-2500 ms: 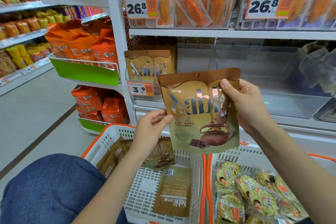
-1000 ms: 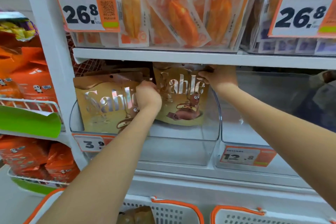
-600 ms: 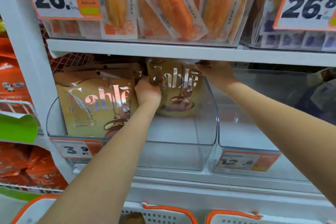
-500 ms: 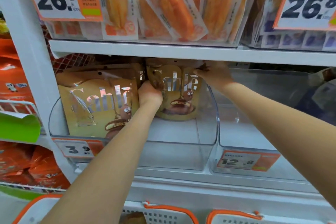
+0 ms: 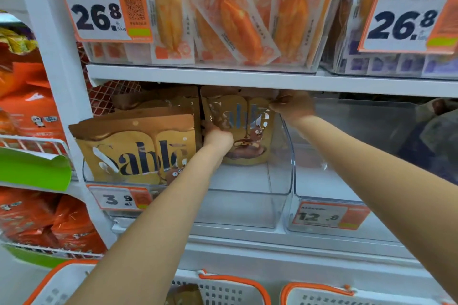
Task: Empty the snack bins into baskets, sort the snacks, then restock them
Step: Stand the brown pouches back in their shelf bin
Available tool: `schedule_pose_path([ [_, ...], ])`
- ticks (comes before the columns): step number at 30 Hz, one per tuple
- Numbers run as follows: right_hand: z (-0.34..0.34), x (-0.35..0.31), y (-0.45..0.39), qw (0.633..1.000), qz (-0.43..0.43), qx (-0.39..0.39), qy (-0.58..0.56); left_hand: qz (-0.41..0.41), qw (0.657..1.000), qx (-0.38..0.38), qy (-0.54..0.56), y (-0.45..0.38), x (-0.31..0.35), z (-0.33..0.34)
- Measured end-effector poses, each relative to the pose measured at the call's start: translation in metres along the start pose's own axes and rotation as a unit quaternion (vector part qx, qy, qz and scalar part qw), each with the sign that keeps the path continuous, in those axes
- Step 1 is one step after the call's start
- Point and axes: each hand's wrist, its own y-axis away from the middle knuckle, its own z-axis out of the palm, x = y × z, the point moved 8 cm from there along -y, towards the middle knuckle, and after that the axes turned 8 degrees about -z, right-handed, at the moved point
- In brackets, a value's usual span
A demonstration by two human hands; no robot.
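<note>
— Where is the pouch?

— The gold Sable pouch (image 5: pixel 244 131) stands upright at the back of the clear bin (image 5: pixel 247 208), on the right half, just beside a stack of matching Sable pouches (image 5: pixel 138 153) leaning on the left.

— And the hands?

— The left hand (image 5: pixel 218 137) is at the pouch's lower left edge with curled fingers; I cannot tell whether they clamp it. The right hand (image 5: pixel 292 106) pinches the top right corner, just under the white shelf (image 5: pixel 272 80).

— What lies around?

— A 3.9 price tag (image 5: pixel 121 199) on the bin's front, a neighbouring clear bin (image 5: pixel 347 181) tagged 12.8, orange-printed packets (image 5: pixel 235 20) above, two orange-rimmed white baskets (image 5: pixel 223 290) below.
</note>
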Motion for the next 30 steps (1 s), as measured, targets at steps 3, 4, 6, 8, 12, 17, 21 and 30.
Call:
schedule_pose_path([
  [3,-0.006,0.003,0.015,0.998,0.019,0.048,-0.032,-0.001,0.999,-0.039,0.004,0.0,-0.003,0.008],
  [4,-0.007,0.003,0.022,0.997,0.014,0.06,-0.053,0.003,0.999,-0.049,0.001,0.003,-0.003,0.008],
  [6,-0.009,0.003,0.037,0.993,0.003,0.08,-0.086,0.004,0.998,-0.067,0.015,0.01,-0.002,0.01],
  [8,-0.012,0.001,0.043,0.992,-0.021,0.085,-0.094,0.002,0.996,-0.083,0.011,0.014,-0.003,0.011],
  [12,-0.007,-0.013,0.041,0.995,-0.081,0.029,-0.043,0.008,0.992,-0.125,0.009,0.021,-0.006,0.016],
  [17,-0.007,-0.012,0.022,0.999,-0.043,0.011,0.032,0.024,0.986,-0.165,0.015,0.04,-0.005,0.019],
  [21,-0.009,0.001,0.008,0.997,0.051,0.045,0.026,0.07,0.99,-0.123,-0.022,0.037,-0.005,0.013],
  [30,-0.007,0.011,0.011,0.994,0.08,0.052,0.048,0.165,0.964,-0.125,-0.169,0.052,0.004,0.025],
])
